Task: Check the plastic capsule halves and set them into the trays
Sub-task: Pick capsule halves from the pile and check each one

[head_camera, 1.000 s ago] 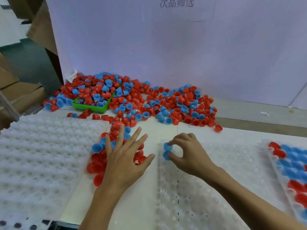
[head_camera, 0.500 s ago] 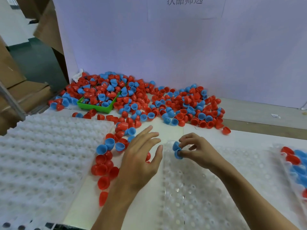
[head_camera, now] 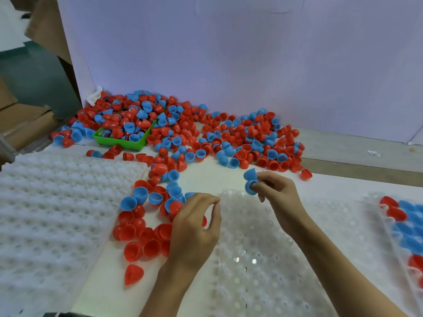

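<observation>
Early stage. Right hand (head_camera: 278,197) grip pinches two blue plastic capsule halves (head_camera: 250,181) above the clear dimpled tray (head_camera: 263,259), unfilled; left hand (head_camera: 194,227) fingers curled, contents unclear. Big pile (head_camera: 206,133) left on counter (head_camera: 114,282).

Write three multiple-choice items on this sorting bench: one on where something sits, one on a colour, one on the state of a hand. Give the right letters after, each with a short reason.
1. Where does the green bin sit?
A. in the far pile of capsule halves
B. on the clear tray
C. under the right hand

2. What colour are the halves that the right hand holds?
A. red
B. blue
C. green

3. How is the left hand?
A. flat on the white foam tray
B. fingers bent above the loose halves
C. gripping the green bin

Answers: 1 A, capsule halves lie in and around it. 2 B, two blue halves show at its fingertips. 3 B, its fingers curl beside the near heap.
</observation>
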